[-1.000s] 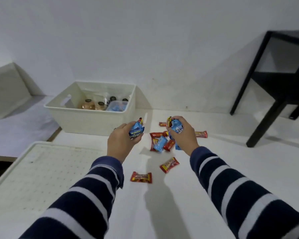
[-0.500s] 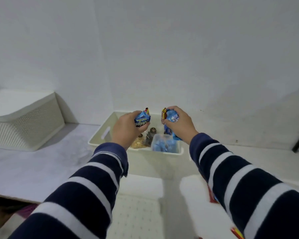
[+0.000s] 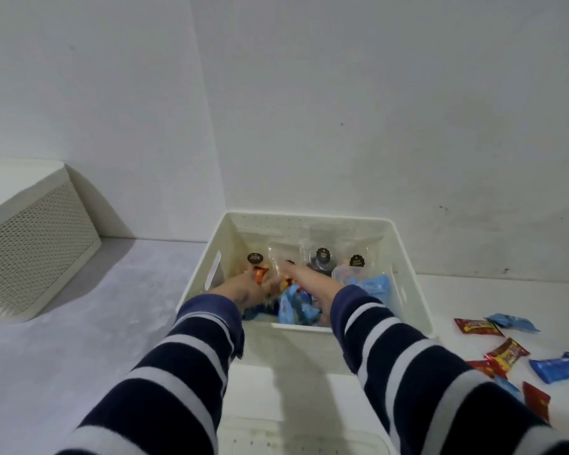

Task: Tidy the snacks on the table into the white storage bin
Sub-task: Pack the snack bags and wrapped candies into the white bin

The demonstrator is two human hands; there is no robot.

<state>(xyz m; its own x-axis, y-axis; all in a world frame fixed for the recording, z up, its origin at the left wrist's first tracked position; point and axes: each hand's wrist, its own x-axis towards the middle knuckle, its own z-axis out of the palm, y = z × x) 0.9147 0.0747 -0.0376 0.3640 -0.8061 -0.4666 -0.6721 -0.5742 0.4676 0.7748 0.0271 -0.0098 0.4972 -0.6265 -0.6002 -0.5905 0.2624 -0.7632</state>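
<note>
Fingers of both hands are down inside the white storage bin, and motion blur hides their ends. The left hand has a red-orange snack against its fingers, but whether they grip it I cannot tell. The right hand stretches toward twelve o'clock with its fingers fairly straight, grasping nothing that shows.

Biggest first: the white worktop carries the bin, which sits close against the wall. At nine o'clock from the bin lies a perforated white box, well apart. Striped navy sleeves reach over the bin's near rim.

Inside the bin, clear pouches with dark round labels stand along the far wall, and blue packets are heaped between the two wrists, more at the right wall. Out on the worktop at four o'clock from the bin, loose red and blue snacks lie scattered.
</note>
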